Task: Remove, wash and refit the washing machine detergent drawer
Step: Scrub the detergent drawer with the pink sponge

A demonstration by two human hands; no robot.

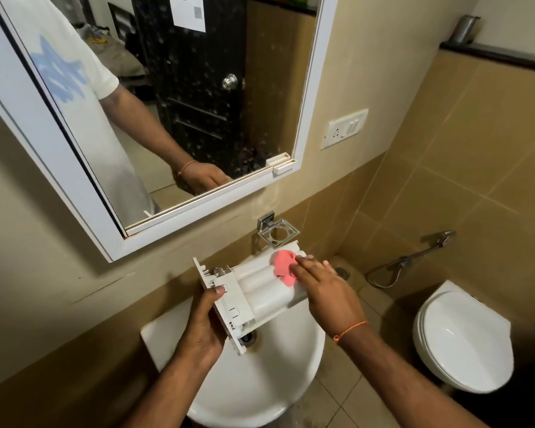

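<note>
**Drawer held over the basin, pink cloth on top**

Above the white sink [260, 375], the detergent drawer [254, 291] is hanging upside down, its rounded underside facing up. The left hand [203, 322] is gripping the front panel end, its grip curled round the edge with the thumb lying on the inner face. The right hand [325, 288] is pressing a pink cloth [283, 268] flat against the drawer's far end (fingers spread over it, not pinching). A toilet [460, 338] is standing to the right

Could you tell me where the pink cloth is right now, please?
In the head view, the crumpled pink cloth lies under the right hand, pressed on the far end of the white plastic detergent drawer above the white basin.
</note>
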